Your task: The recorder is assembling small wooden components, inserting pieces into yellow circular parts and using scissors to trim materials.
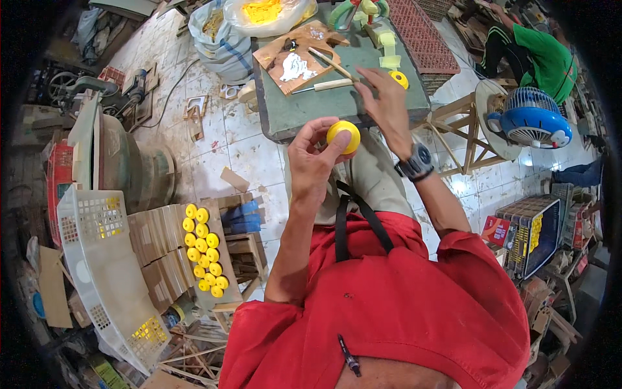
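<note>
My left hand point(313, 159) pinches a round yellow disc point(343, 137), thick and smooth-edged, between thumb and fingers, just off the table's near edge. My right hand point(387, 107) reaches over the green table point(291, 117), fingers stretched out and apart, nothing seen in it. Close to its fingertips are the ends of a pale wooden handle point(334, 84) and a thin stick point(332, 63). The stick leans on a brown wooden board point(269, 57) that carries a patch of white paste point(296, 67). Another yellow disc with a dark centre point(399, 80) lies beyond my right hand.
Several yellow discs point(202, 230) stand on a wooden plank at left, beside stacked wood pieces point(152, 233) and a white plastic crate point(97, 272). A blue fan point(534, 123) stands at right, near a person in green point(547, 65). A bag of yellow pieces point(262, 11) sits behind.
</note>
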